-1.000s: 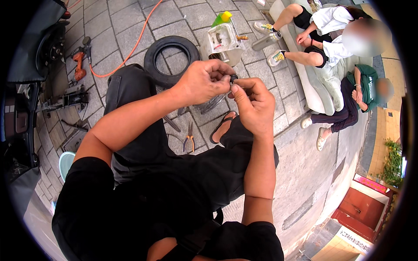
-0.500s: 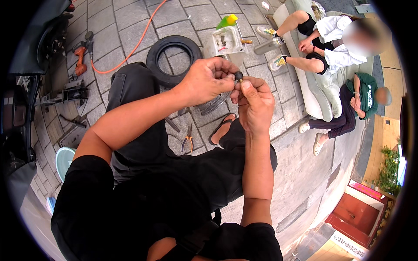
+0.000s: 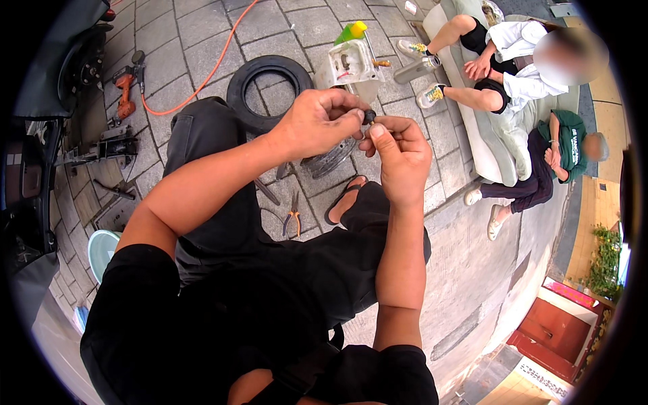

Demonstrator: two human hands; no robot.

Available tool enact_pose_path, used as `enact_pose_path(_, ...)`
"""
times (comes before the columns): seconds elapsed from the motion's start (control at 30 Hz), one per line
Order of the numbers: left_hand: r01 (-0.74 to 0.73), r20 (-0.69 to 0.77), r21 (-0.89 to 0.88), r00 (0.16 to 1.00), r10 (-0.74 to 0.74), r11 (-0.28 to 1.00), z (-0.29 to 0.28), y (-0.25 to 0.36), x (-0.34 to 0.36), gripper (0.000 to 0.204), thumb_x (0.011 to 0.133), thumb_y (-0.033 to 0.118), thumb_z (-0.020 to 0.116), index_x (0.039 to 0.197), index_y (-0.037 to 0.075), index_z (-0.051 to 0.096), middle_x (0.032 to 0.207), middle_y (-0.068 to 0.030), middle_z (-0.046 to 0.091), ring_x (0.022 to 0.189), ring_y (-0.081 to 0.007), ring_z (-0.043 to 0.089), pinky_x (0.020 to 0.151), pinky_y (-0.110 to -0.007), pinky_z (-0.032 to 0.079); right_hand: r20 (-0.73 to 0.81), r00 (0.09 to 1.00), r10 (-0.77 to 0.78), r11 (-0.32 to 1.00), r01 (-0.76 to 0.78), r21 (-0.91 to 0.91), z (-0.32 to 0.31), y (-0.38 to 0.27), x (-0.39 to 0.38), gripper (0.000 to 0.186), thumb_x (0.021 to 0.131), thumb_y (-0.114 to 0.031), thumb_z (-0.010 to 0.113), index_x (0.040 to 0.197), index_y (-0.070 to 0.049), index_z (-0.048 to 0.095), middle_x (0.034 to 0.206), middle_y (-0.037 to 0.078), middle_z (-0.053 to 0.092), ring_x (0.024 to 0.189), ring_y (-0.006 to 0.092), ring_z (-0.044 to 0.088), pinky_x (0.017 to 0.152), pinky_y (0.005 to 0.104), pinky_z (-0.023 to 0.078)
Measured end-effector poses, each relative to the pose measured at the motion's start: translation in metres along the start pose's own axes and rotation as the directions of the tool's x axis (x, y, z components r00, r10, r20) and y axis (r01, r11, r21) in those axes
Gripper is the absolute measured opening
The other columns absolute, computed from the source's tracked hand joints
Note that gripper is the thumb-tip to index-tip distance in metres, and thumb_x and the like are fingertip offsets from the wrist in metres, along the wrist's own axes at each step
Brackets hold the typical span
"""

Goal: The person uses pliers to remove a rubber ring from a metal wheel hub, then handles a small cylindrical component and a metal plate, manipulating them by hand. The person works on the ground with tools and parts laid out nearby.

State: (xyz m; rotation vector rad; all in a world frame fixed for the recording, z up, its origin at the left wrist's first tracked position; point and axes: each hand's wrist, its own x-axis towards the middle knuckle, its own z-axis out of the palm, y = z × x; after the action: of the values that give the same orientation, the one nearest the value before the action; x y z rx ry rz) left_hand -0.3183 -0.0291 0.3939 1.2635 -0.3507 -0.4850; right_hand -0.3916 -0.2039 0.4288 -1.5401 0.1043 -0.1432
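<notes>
Between my hands is a small black rubber tire valve stem (image 3: 369, 117) with a brass-coloured end. My left hand (image 3: 317, 125) pinches its black part from the left with thumb and fingers. My right hand (image 3: 406, 162) is closed with its thumb and forefinger at the brass end. Partly hidden below my hands, a grey wheel rim (image 3: 331, 162) lies on the paving. A black tire (image 3: 237, 91) lies flat just beyond my left forearm. Orange-handled pliers (image 3: 293, 217) rest on the ground between my legs.
Beyond the tire stand a whitish plastic container (image 3: 331, 73), a green bottle (image 3: 349, 32) and a metal cylinder (image 3: 417, 69). An orange power tool (image 3: 124, 94) and orange hose (image 3: 210, 71) lie at left. Two people sit on a sofa (image 3: 472, 138) at right.
My right hand has shifted slightly right, and a little more of the rim shows beneath. The valve stem stays between my fingertips. The seated person in white has moved their hands.
</notes>
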Motion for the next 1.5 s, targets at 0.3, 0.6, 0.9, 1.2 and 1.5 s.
enact_pose_path(0.3, -0.393, 0.126, 0.4, 0.918, 0.376, 0.828, -0.013, -0.011, 0.009, 0.014, 0.094, 0.007, 0.073, 0.106, 0.0, 0.076, 0.087, -0.0059, 0.074, 0.073, -0.0079, 0.069, 0.062, -0.025, 0.054, 0.083, 0.982, -0.172, 0.875, 0.191, -0.445, -0.005, 0.0, -0.007, 0.009, 0.095, -0.001, 0.073, 0.103, 0.001, 0.07, 0.093, 0.006, 0.072, 0.079, 0.0103, 0.066, 0.071, 0.0274, 0.054)
enact_pose_path(0.6, -0.493, 0.194, 0.493, 0.866, 0.462, 0.717, -0.015, -0.012, 0.009, 0.013, 0.09, 0.003, 0.075, 0.103, 0.0, 0.075, 0.086, -0.0059, 0.074, 0.073, -0.0108, 0.071, 0.064, -0.025, 0.056, 0.241, 0.933, -0.266, 0.715, 0.359, -0.599, -0.001, -0.013, -0.007, 0.011, 0.09, 0.003, 0.072, 0.099, -0.001, 0.068, 0.088, 0.011, 0.068, 0.074, 0.0218, 0.068, 0.068, 0.0308, 0.054)
enact_pose_path(0.9, -0.005, 0.053, 0.174, 0.999, -0.004, 0.985, -0.004, -0.005, -0.001, 0.016, 0.098, 0.002, 0.068, 0.113, -0.004, 0.069, 0.093, -0.0048, 0.075, 0.086, -0.0067, 0.07, 0.076, -0.024, 0.058, 0.119, 0.971, -0.208, 0.88, 0.238, -0.411, -0.003, 0.004, -0.01, 0.011, 0.095, -0.001, 0.074, 0.105, 0.001, 0.069, 0.093, 0.007, 0.074, 0.078, 0.0129, 0.069, 0.071, 0.0285, 0.055)
enact_pose_path(1.2, 0.049, 0.036, -0.028, 0.998, -0.048, 0.998, -0.007, -0.004, 0.001, 0.021, 0.098, -0.003, 0.063, 0.119, -0.008, 0.065, 0.106, -0.0092, 0.073, 0.096, -0.0122, 0.072, 0.085, -0.026, 0.06, 0.02, 1.0, 0.005, 0.981, -0.009, 0.193, 0.003, 0.009, 0.0, 0.017, 0.099, -0.006, 0.072, 0.111, 0.006, 0.067, 0.095, 0.013, 0.075, 0.077, 0.0167, 0.071, 0.07, 0.0295, 0.058)
enact_pose_path(1.5, 0.055, 0.032, -0.094, 0.998, -0.052, 0.994, -0.002, 0.004, -0.003, 0.025, 0.101, 0.001, 0.063, 0.124, -0.009, 0.062, 0.103, -0.0102, 0.073, 0.091, -0.0133, 0.072, 0.075, -0.028, 0.063, -0.033, 0.992, 0.125, 0.886, -0.097, 0.453, 0.01, 0.005, 0.007, 0.019, 0.103, -0.012, 0.068, 0.113, 0.004, 0.063, 0.094, 0.014, 0.074, 0.075, 0.0207, 0.073, 0.064, 0.0311, 0.058)
